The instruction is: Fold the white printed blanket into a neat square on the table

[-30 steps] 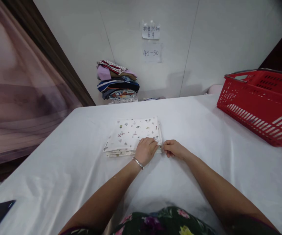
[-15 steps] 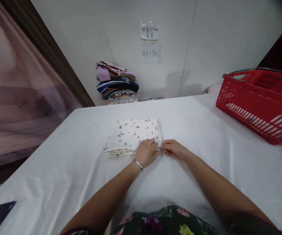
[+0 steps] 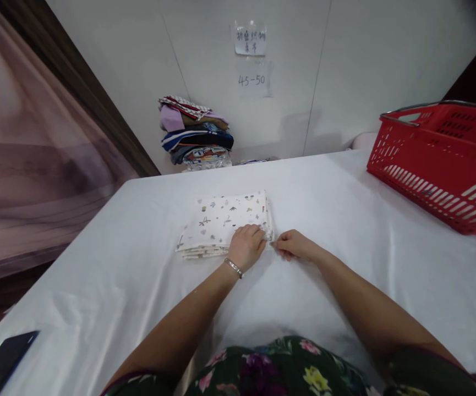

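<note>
A folded white cloth [image 3: 217, 220] with small scattered prints lies in several layers on the white-covered table. My left hand [image 3: 246, 245], with a silver bracelet at the wrist, is closed on its near right corner, fingers over the top layer. Just right of that corner, my right hand [image 3: 295, 245] is pinched, its fingertips at the edge of the cloth. The bit between those fingertips is small and partly hidden.
A red plastic basket [image 3: 436, 170] stands at the right. Several folded fabrics [image 3: 196, 132] are piled beyond the far edge, below paper signs [image 3: 251, 41] on the wall. A dark phone-like object [image 3: 4, 360] lies front left. Sheer curtains [image 3: 35, 137] hang at left.
The view has tilted slightly, so most things sit a little higher. My left fingers have drawn in a little at the cloth's corner; my right hand stays pinched beside it.
</note>
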`<state>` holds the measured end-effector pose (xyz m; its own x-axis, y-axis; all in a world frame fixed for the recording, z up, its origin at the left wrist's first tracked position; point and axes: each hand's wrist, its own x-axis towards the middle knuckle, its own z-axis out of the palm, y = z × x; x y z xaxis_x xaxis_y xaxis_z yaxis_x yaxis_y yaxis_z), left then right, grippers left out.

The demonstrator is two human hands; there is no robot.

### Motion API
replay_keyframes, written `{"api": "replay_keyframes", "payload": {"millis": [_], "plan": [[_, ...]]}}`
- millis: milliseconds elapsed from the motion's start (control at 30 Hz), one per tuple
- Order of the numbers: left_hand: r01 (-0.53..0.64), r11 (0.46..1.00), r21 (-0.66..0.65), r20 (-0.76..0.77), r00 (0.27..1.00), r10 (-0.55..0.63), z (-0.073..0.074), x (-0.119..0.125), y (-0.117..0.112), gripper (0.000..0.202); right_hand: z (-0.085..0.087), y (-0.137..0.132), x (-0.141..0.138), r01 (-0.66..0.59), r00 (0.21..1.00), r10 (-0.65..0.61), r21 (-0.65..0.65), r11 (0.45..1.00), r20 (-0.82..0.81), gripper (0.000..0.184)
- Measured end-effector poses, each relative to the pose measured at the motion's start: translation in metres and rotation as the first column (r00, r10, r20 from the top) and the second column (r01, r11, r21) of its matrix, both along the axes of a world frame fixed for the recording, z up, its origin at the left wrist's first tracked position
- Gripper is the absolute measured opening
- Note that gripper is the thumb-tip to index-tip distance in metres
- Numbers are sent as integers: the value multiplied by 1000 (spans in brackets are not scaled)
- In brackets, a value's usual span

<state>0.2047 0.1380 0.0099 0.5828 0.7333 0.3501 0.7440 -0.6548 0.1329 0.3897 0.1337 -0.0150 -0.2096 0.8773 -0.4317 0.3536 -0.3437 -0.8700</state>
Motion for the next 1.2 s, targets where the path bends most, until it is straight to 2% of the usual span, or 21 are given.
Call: {"api": "replay_keyframes", "payload": {"millis": [167, 300, 433, 567, 733, 867, 1100, 1200], "plan": [[9, 1000, -7, -6, 1000, -9, -3, 3, -1, 9, -8, -2, -9, 39, 996, -46, 99, 994, 72, 24], [-4, 1000, 17, 12, 1000, 4, -1, 2, 1, 11, -9, -1, -8, 61, 998, -63, 115, 992, 16, 22], [-13, 1000, -1, 29, 1000, 13, 0, 0, 1, 11, -3, 0, -5, 49, 992, -39, 80, 996, -117, 25], [-10, 999, -38, 29, 1000, 11, -5, 1, -1, 11, -1, 1, -3, 32, 967, -26, 21, 999, -254, 19], [9, 998, -54, 22, 1000, -8, -12, 3, -4, 12, -4, 0, -5, 50, 964, -52, -14, 999, -262, 13], [7, 999, -49, 13, 1000, -6, -13, 3, -6, 12, 1, -3, -8, 83, 962, -86, -23, 996, -260, 12], [3, 999, -40, -55, 998, -5, -13, 7, -11, 11, 7, -7, -6, 121, 848, -192, -172, 978, -494, 18], [17, 999, -42, -68, 997, -20, -15, 9, -14, 11, 2, -7, -8, 198, 878, -238, -137, 971, -415, 26]]}}
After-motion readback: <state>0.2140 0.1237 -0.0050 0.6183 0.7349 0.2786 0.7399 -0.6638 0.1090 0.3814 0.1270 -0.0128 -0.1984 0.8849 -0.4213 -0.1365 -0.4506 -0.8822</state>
